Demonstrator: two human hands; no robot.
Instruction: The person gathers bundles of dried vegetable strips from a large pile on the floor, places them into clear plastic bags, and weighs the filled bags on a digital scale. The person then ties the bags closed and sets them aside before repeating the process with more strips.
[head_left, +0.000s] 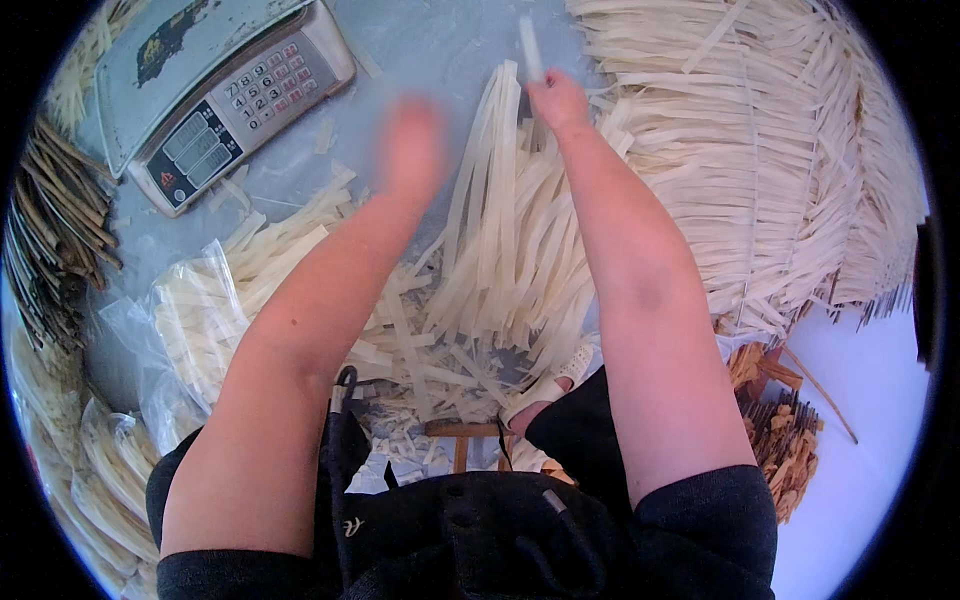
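Note:
Ahead of me, my right hand (559, 97) is closed around the lower end of a short pale strip (530, 49) that points away from me. My left hand (412, 142) is stretched out over the grey surface, right of the scale; it is blurred, so its fingers and anything in them cannot be made out. Between and below my hands lies a loose bundle of long, flat cream strips (499, 225), its narrow top near my right hand. More cream strips (225, 300), partly under clear plastic, lie beside my left forearm.
A digital weighing scale (285, 90) stands at upper left. Thin brown sticks (60, 217) lie at the left edge, above bagged pale strips (112, 480). Layered cream strips (720, 172) fill the right. A wooden stool (461, 430) and orange-brown pieces (784, 450) are near my legs.

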